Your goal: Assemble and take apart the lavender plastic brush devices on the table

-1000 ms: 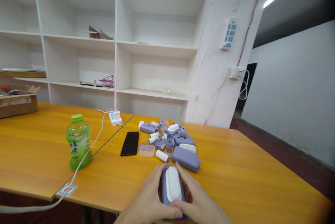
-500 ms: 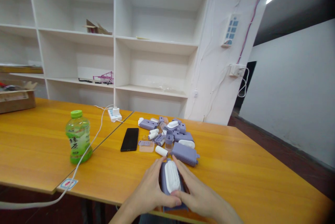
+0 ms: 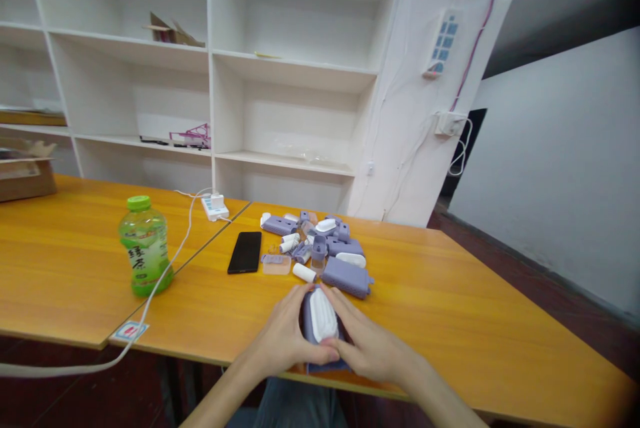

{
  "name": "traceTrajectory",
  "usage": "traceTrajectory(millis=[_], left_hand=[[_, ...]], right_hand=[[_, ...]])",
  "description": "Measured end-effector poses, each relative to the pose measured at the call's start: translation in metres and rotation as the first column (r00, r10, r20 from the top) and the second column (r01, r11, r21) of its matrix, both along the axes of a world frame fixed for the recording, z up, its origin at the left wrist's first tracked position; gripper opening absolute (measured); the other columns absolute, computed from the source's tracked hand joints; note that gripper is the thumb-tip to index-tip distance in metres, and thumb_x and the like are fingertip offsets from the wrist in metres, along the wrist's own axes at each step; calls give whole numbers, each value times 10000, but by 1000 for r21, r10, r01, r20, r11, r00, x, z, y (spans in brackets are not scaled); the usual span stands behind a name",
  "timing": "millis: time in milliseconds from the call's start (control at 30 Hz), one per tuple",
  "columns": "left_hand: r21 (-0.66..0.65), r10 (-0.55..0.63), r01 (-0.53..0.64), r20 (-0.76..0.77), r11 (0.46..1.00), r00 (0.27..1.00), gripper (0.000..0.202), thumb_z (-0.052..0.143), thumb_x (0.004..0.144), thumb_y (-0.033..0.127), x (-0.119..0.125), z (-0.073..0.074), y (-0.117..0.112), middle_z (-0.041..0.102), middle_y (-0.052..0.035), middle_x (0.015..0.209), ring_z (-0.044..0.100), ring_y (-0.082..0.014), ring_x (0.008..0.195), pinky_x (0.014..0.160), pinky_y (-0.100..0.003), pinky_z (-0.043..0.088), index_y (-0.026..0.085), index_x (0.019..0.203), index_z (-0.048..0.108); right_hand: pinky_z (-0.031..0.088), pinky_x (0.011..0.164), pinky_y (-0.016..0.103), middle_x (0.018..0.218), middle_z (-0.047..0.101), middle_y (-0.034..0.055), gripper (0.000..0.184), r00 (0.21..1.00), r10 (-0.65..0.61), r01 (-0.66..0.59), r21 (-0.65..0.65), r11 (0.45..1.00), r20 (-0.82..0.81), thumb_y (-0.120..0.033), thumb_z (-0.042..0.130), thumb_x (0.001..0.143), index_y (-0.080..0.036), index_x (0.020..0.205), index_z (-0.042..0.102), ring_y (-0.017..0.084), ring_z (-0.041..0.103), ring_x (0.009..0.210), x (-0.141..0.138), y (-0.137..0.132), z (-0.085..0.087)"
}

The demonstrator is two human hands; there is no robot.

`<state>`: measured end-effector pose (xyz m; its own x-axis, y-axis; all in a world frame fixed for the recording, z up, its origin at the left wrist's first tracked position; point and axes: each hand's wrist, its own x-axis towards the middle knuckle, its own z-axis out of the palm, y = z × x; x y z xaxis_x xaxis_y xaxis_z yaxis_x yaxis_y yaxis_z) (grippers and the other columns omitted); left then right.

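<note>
Both of my hands cup a purple case with a white ribbed insert (image 3: 323, 315) that lies on the orange table (image 3: 450, 321) near its front edge. My left hand (image 3: 285, 338) wraps its left side, thumb pressed at the near end. My right hand (image 3: 367, 345) wraps the right side, thumb meeting the left one. Just beyond lies a pile of purple and white parts (image 3: 320, 251), with one larger purple case (image 3: 347, 277) closest to my fingers.
A black phone (image 3: 245, 252) lies left of the pile. A green drink bottle (image 3: 144, 246) stands further left beside a white cable (image 3: 165, 281) running to a power strip (image 3: 215, 206). White shelves (image 3: 210, 81) stand behind; a cardboard box (image 3: 23, 171) sits far left.
The view has tilted up and back, so hands and table sit higher in frame and my forearms show. Both hands keep the same hold on the purple case.
</note>
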<state>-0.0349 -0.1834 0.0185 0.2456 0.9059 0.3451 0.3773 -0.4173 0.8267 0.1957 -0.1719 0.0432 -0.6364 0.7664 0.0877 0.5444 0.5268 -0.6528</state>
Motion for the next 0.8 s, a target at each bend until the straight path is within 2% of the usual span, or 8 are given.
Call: traceTrajectory(millis=[133, 267, 333, 467, 567, 667, 733, 800], left_hand=[[-14, -2, 3, 32, 1000, 999, 835, 902, 700, 410, 4, 3, -6, 671, -132, 1334, 630, -361, 1210, 1047, -466, 499, 202, 1420, 533], [-81, -32, 43, 133, 996, 991, 901, 917, 709, 418, 4, 0, -7, 654, -149, 1372, 589, -385, 1288, 1111, -498, 452, 200, 1473, 493], [-100, -47, 65, 171, 993, 984, 956, 918, 719, 429, 3, -3, -6, 628, -160, 1412, 555, -395, 1336, 1146, -523, 418, 204, 1519, 445], [-90, -55, 61, 75, 994, 996, 1258, 992, 582, 476, -1, -6, -6, 436, -193, 1608, 409, -440, 1470, 1232, -590, 296, 226, 1608, 308], [-66, -7, 4, -38, 998, 999, 1475, 1035, 452, 479, 2, -10, -8, 279, -214, 1691, 289, -449, 1539, 1271, -597, 217, 209, 1643, 208], [-23, 120, -122, -72, 992, 990, 1371, 1003, 530, 450, 11, -21, -9, 334, -228, 1665, 342, -432, 1522, 1254, -578, 277, 165, 1628, 232], [10, 219, -219, -71, 976, 973, 1200, 934, 644, 443, 18, -32, -10, 388, -251, 1631, 387, -427, 1500, 1231, -576, 317, 122, 1600, 284], [46, 245, -242, -61, 969, 968, 1061, 865, 727, 432, 25, -42, -12, 426, -254, 1609, 420, -420, 1484, 1213, -564, 348, 118, 1582, 322]], right_hand=[[146, 1316, 421, 1753, 208, 72, 799, 997, -8, 9, 15, 1000, -78, -346, 622, 976, -232, 1663, 230, 225, 208, 1607, -2, 3, -2], [197, 1299, 483, 1731, 264, 135, 879, 985, -94, 93, -14, 996, -145, -338, 687, 923, -212, 1661, 226, 266, 254, 1592, -6, 7, -4], [259, 1276, 501, 1687, 356, 157, 890, 975, -142, 140, -26, 990, -168, -341, 737, 876, -194, 1636, 297, 300, 332, 1557, -9, 8, -2], [414, 1189, 402, 1515, 573, 84, 714, 966, -180, 184, 3, 983, -187, -291, 751, 824, -242, 1498, 521, 264, 548, 1387, -15, 4, 9], [385, 1203, 417, 1510, 561, 94, 646, 945, -282, 295, 55, 954, -165, -230, 665, 832, -230, 1468, 554, 281, 536, 1388, -20, -5, 13], [331, 1211, 511, 1506, 536, 159, 533, 894, -424, 441, 115, 890, -145, -274, 624, 858, -181, 1383, 640, 364, 501, 1395, -27, -13, 11], [358, 1164, 527, 1412, 603, 152, 430, 868, -474, 492, 141, 859, -147, -347, 662, 858, -217, 1263, 719, 396, 525, 1342, -32, -14, 7], [413, 1093, 495, 1270, 685, 123, 360, 858, -488, 510, 140, 849, -161, -397, 708, 841, -254, 1169, 751, 389, 579, 1254, -33, -12, 4]])
